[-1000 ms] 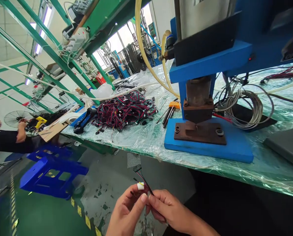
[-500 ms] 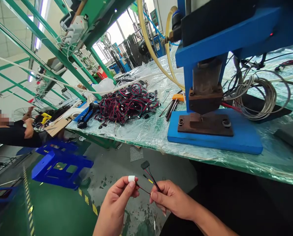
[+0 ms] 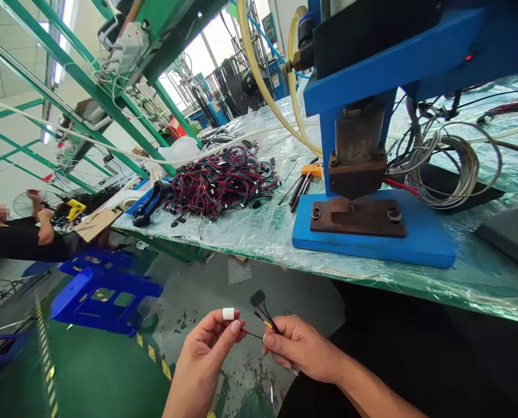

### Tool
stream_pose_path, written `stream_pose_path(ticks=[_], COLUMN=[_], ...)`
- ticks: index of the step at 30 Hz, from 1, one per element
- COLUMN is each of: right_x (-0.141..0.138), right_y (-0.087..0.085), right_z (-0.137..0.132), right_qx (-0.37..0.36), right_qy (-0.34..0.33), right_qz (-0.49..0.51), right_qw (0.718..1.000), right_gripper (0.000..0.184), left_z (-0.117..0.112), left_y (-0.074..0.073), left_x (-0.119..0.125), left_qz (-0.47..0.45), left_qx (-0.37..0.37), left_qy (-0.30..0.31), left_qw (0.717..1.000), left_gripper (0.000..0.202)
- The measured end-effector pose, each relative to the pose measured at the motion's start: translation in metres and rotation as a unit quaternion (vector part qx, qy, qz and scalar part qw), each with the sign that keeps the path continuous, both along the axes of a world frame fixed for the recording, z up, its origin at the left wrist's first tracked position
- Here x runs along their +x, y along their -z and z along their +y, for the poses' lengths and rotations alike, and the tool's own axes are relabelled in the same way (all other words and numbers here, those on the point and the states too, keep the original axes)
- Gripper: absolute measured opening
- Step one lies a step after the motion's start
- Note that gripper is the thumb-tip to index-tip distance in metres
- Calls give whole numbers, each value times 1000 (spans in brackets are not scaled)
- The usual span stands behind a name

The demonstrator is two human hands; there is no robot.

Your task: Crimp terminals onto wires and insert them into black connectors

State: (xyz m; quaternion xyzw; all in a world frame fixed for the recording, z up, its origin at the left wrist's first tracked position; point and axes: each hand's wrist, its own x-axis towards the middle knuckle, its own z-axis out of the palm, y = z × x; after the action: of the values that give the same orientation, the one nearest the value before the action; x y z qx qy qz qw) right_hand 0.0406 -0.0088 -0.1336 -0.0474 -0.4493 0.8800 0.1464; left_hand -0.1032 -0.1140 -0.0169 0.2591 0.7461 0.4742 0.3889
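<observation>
My right hand (image 3: 304,351) is closed around a small wire harness. Its flat black connector (image 3: 257,298) sticks up beyond my fingers, with dark and red wires and a bit of yellow (image 3: 268,324) beneath it. A thin dark red wire (image 3: 252,334) runs from there across to my left hand (image 3: 204,354), whose thumb and index finger pinch its end. What sits at that end is hidden by the fingertips. A white wrap (image 3: 228,314) covers part of my left index finger. Both hands are in front of the table edge, above the floor.
A blue press (image 3: 372,249) stands on the film-covered table (image 3: 250,238). Left of it lie dark-handled tools (image 3: 301,191) and a heap of wire harnesses (image 3: 224,183). Coiled grey cable (image 3: 463,168) is at right. A blue stool (image 3: 106,302) and a seated person (image 3: 19,241) are at left.
The view has shifted slightly. My left thumb and index finger have moved a little on the wire end, and the harness in my right hand has tilted slightly. Both grips remain.
</observation>
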Motion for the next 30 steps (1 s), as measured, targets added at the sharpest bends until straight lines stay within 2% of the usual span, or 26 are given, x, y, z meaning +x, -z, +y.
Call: stream_pose_path(ticks=[7, 13, 18, 30], right_x=[0, 2, 3, 4], right_y=[-3, -6, -5, -5], right_z=[-2, 0, 2, 3], right_qx=[-14, -29, -33, -17], right_qy=[0, 1, 8, 22], right_qz=[11, 12, 7, -4], right_qw=[1000, 999, 999, 1000], right_gripper=[38, 35, 34, 34], left_z=[3, 5, 3, 1], left_y=[9, 17, 16, 11], left_x=[5, 9, 9, 12], left_qz=[-11, -28, -36, -41], left_qx=[8, 10, 6, 4], left_qy=[10, 26, 6, 12], left_qw=[1000, 999, 999, 999], left_gripper=[31, 34, 36, 32])
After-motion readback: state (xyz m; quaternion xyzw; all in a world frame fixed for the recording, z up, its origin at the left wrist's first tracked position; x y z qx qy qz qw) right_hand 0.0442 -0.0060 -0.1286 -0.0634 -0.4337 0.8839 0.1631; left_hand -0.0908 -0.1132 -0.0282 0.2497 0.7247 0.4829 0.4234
